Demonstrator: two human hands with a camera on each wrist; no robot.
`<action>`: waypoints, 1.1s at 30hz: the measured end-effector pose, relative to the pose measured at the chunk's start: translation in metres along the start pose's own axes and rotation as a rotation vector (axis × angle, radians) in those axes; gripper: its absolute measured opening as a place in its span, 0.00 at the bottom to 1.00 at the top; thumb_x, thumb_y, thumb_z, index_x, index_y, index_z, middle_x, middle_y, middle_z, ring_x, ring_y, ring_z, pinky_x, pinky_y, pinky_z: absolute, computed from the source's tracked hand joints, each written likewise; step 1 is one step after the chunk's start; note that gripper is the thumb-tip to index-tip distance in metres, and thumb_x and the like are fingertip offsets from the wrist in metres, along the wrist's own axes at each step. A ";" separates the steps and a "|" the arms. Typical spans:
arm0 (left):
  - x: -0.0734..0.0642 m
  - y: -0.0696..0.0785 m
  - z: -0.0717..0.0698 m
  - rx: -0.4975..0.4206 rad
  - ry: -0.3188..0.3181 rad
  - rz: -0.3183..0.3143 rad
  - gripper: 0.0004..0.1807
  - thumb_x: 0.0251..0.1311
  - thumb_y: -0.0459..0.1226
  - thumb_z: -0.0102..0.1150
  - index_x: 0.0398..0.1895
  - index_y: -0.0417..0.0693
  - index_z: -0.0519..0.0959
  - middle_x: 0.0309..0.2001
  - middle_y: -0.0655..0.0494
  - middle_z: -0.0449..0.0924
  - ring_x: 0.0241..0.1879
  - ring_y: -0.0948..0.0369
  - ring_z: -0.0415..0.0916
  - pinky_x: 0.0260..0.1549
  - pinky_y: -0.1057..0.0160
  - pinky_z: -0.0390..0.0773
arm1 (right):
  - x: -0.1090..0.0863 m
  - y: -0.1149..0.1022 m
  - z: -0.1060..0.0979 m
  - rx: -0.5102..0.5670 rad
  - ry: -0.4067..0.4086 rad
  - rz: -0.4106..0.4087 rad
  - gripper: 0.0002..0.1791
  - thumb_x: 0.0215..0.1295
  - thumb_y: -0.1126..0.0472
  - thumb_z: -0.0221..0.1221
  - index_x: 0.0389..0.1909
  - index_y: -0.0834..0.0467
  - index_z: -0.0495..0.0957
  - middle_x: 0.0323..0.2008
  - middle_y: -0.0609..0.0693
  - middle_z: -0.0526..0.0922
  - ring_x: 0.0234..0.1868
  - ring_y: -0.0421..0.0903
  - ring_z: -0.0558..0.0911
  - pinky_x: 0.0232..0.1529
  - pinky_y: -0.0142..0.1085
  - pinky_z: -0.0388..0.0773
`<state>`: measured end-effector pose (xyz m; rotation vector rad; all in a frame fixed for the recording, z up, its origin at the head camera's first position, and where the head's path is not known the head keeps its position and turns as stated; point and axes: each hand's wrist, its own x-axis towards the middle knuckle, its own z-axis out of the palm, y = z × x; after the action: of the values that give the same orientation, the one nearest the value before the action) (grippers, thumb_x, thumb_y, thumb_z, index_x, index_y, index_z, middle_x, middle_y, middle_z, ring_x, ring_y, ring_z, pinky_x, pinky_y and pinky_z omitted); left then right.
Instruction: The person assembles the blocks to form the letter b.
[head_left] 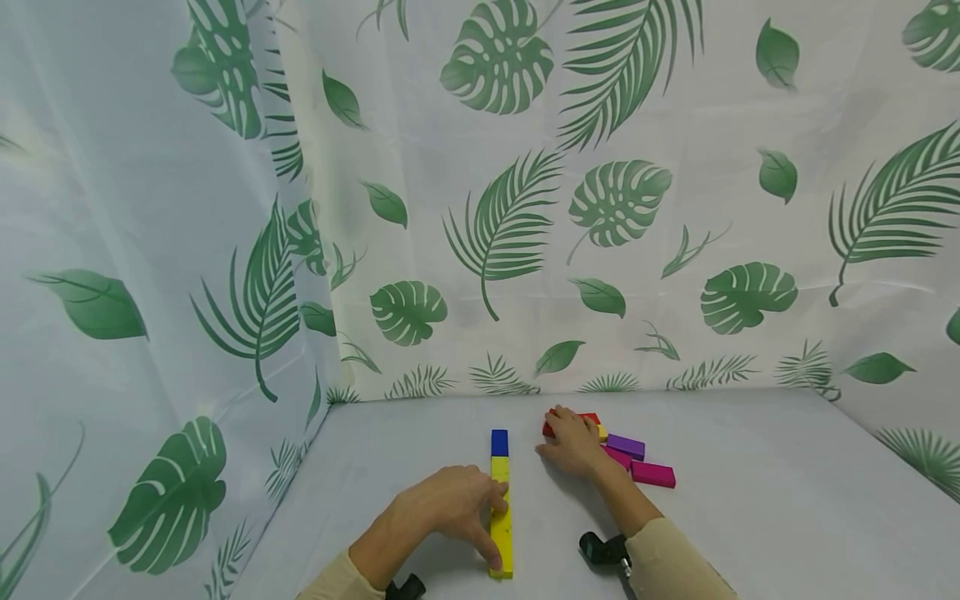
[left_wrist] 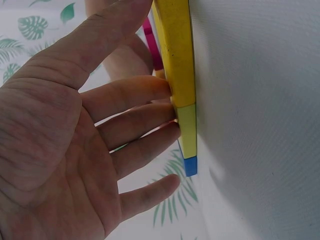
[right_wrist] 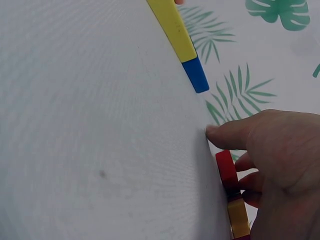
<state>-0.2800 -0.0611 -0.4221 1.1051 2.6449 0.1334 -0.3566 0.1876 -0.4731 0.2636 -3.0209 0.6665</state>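
Observation:
A straight row of blocks lies on the table, with a blue block (head_left: 499, 442) at its far end and yellow blocks (head_left: 501, 533) nearer me. My left hand (head_left: 450, 504) rests along the left of this row. In the left wrist view its fingers are nearly straight, several tips touching the yellow side. My right hand (head_left: 573, 442) reaches over a red block (right_wrist: 227, 170) in the loose group at the right. Its fingertips touch that block's far side, while the thumb (right_wrist: 227, 135) stands apart from it. The palm hides part of the group in the head view.
Beside the right hand lie a purple block (head_left: 626, 447), a magenta block (head_left: 653, 474) and an orange-yellow block (right_wrist: 238, 218). Black wrist devices (head_left: 602, 550) show near both sleeves. Leaf-printed sheets (head_left: 510, 350) hang behind and beside the white table (head_left: 750, 517).

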 end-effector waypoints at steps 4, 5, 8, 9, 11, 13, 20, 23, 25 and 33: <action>0.000 0.000 0.000 0.004 0.004 0.003 0.35 0.42 0.65 0.79 0.56 0.70 0.87 0.68 0.70 0.78 0.61 0.63 0.79 0.58 0.58 0.81 | -0.002 -0.001 0.000 -0.012 0.023 -0.010 0.38 0.68 0.53 0.68 0.73 0.65 0.69 0.75 0.66 0.67 0.77 0.65 0.62 0.76 0.71 0.47; 0.000 0.000 0.000 0.006 0.005 0.003 0.35 0.42 0.66 0.79 0.56 0.70 0.87 0.68 0.70 0.78 0.61 0.64 0.79 0.58 0.58 0.81 | -0.002 -0.001 0.000 -0.011 0.031 -0.015 0.37 0.68 0.53 0.68 0.73 0.65 0.69 0.74 0.66 0.68 0.77 0.65 0.63 0.76 0.71 0.48; 0.000 0.000 0.001 0.012 0.002 -0.002 0.35 0.42 0.66 0.79 0.56 0.70 0.87 0.68 0.71 0.78 0.61 0.64 0.78 0.58 0.58 0.81 | -0.004 -0.001 0.000 -0.010 0.056 -0.034 0.34 0.68 0.56 0.67 0.71 0.65 0.72 0.72 0.65 0.70 0.75 0.64 0.66 0.75 0.72 0.50; 0.000 0.000 0.001 0.013 0.001 -0.004 0.35 0.41 0.66 0.79 0.56 0.70 0.87 0.68 0.71 0.78 0.61 0.64 0.78 0.58 0.58 0.81 | -0.004 -0.001 0.000 -0.006 0.064 -0.038 0.32 0.68 0.57 0.67 0.70 0.64 0.73 0.71 0.65 0.71 0.74 0.64 0.67 0.75 0.72 0.50; 0.000 0.000 0.001 0.014 -0.005 -0.010 0.35 0.42 0.66 0.79 0.56 0.71 0.87 0.68 0.71 0.78 0.60 0.64 0.78 0.58 0.58 0.81 | -0.004 -0.001 0.000 0.004 0.083 -0.050 0.29 0.68 0.59 0.67 0.68 0.64 0.76 0.69 0.64 0.74 0.71 0.63 0.70 0.74 0.72 0.50; 0.001 0.000 0.001 0.015 -0.008 -0.013 0.35 0.42 0.67 0.78 0.56 0.71 0.87 0.68 0.71 0.78 0.60 0.64 0.78 0.58 0.58 0.81 | -0.003 -0.001 0.000 0.014 0.096 -0.057 0.27 0.68 0.59 0.67 0.67 0.63 0.78 0.66 0.63 0.76 0.69 0.62 0.73 0.74 0.71 0.49; 0.002 0.000 0.001 0.021 -0.010 -0.003 0.34 0.42 0.66 0.78 0.56 0.71 0.87 0.68 0.70 0.78 0.61 0.64 0.79 0.58 0.58 0.81 | -0.002 0.000 0.002 0.051 0.111 -0.071 0.25 0.67 0.61 0.67 0.64 0.65 0.80 0.62 0.62 0.80 0.65 0.61 0.77 0.73 0.69 0.52; 0.001 0.000 0.001 0.022 -0.009 0.002 0.35 0.42 0.66 0.79 0.56 0.70 0.87 0.68 0.70 0.78 0.62 0.64 0.78 0.58 0.58 0.82 | -0.002 0.000 0.002 0.045 0.119 -0.089 0.24 0.68 0.61 0.66 0.63 0.65 0.81 0.62 0.61 0.81 0.65 0.61 0.77 0.71 0.69 0.55; 0.000 0.000 0.001 0.021 -0.007 0.006 0.35 0.42 0.66 0.79 0.56 0.70 0.87 0.68 0.70 0.78 0.62 0.63 0.78 0.58 0.58 0.81 | -0.002 -0.001 0.001 0.047 0.122 -0.102 0.23 0.69 0.61 0.65 0.62 0.65 0.81 0.62 0.61 0.82 0.66 0.61 0.78 0.71 0.69 0.56; 0.000 0.000 0.000 0.004 -0.006 0.010 0.34 0.43 0.65 0.79 0.56 0.69 0.87 0.68 0.69 0.78 0.63 0.63 0.78 0.59 0.58 0.81 | -0.005 -0.005 -0.002 0.074 0.101 -0.111 0.23 0.71 0.62 0.65 0.64 0.66 0.80 0.63 0.61 0.82 0.67 0.62 0.77 0.71 0.65 0.63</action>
<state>-0.2801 -0.0606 -0.4223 1.1182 2.6359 0.1265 -0.3511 0.1847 -0.4693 0.3844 -2.8656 0.7594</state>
